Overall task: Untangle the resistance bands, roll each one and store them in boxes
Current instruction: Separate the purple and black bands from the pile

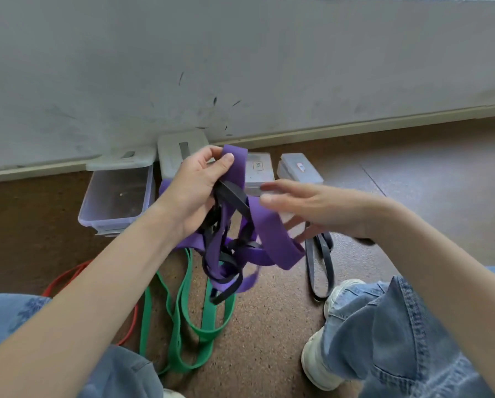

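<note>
Left hand fingers: the left hand (196, 182), centre of the frame, has thumb and fingers curled and pinching the top loop of a wide purple band (265, 234).
Right hand fingers: the right hand (321, 208), right of centre and motion-blurred, is spread with fingers apart, holding nothing, just beside the purple loop.
Tangle: a thin black band (229, 196) threads through the purple one and hangs below the left hand.
Floor bands: a green band (183, 320), a red band (68, 275) and a dark grey band (316, 265) lie loose in the lower half.
Boxes: an open clear box (117, 196) sits left of centre, with lidded boxes (299, 168) by the wall.
Risk: pulling the purple loop sideways probably cinches the black band tighter.
Risk: the dangling ends may snag the green band beneath.
</note>
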Demonstrator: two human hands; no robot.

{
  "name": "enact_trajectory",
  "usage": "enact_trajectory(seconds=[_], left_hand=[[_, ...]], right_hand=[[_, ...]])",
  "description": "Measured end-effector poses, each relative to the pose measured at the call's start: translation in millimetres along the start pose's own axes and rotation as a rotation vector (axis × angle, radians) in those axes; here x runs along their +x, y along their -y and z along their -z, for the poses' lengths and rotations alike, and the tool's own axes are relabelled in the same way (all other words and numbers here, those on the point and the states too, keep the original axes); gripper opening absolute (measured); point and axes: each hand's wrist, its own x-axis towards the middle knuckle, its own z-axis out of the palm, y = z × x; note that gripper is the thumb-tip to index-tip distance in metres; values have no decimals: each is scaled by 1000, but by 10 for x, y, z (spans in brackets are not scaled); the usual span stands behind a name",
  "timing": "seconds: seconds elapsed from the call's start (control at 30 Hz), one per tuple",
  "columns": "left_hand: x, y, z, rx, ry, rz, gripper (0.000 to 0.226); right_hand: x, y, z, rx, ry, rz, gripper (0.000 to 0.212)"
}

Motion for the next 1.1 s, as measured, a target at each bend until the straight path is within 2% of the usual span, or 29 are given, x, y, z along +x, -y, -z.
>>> enact_trajectory(seconds=[0.07, 0.13, 0.2, 0.3, 0.33, 0.37, 0.43, 0.47, 0.5, 0.53, 0.57, 0.63, 0.67, 0.73, 0.8, 0.83, 0.9, 0.93, 1.0, 1.03, 1.1], left_hand=[[-4, 10, -17, -1, 9, 10, 19], [-1, 26, -28, 6, 10, 18, 18], [14, 14, -28, 41, 13, -6, 19], [15, -10, -12, 246, 56, -65, 18], [12, -12, -14, 280, 73, -76, 18], [9, -17, -26, 267, 84, -76, 18], [6, -43, -56, 175, 96, -60, 18], [9, -63, -73, 146, 105, -62, 17], [11, -86, -84, 139, 111, -64, 17], [12, -96, -83, 138, 111, -61, 17], [8, -102, -72, 126, 105, -50, 17], [-6, -103, -58, 81, 83, -20, 16], [-11, -97, -61, 62, 78, -4, 15], [-28, -91, -101, 21, 91, 19, 15], [-41, -107, -145, -40, 121, 35, 15], [-47, -117, -156, -54, 132, 41, 14], [-52, -153, -158, -70, 150, 41, 12], [-38, -170, -143, -91, 152, 27, 12], [7, -208, -83, -96, 144, -18, 12], [31, -222, -32, -40, 142, -45, 10], [36, -214, 80, 215, 203, -72, 13]], right_hand=[[0, -12, -89, 25, 82, 39, 79], [52, -32, -144, 25, -4, 59, 65], [89, -42, -80, -64, -190, 75, 51], [67, -49, 190, -239, -648, 113, 44], [48, -48, 243, -294, -758, 153, 44], [47, -42, 250, -379, -787, 200, 44], [118, -58, 155, -580, -613, 233, 45], [158, -78, 71, -640, -497, 191, 48], [199, -102, 25, -667, -446, 125, 52], [215, -95, 12, -683, -483, 62, 56], [215, -73, 36, -678, -591, 51, 56], [182, -2, 99, -527, -740, 185, 40], [175, 31, 102, -386, -695, 265, 27], [171, 63, 18, -231, -454, 318, 13], [199, 20, -100, -182, -212, 252, 27], [220, -8, -148, -174, -150, 231, 39], [267, -53, -220, -237, -223, 281, 51], [277, -45, -246, -234, -304, 324, 45], [253, -2, -224, -32, -392, 368, 19], [237, 2, -183, 66, -416, 380, 8], [181, 25, -98, 152, -456, 419, 7]])
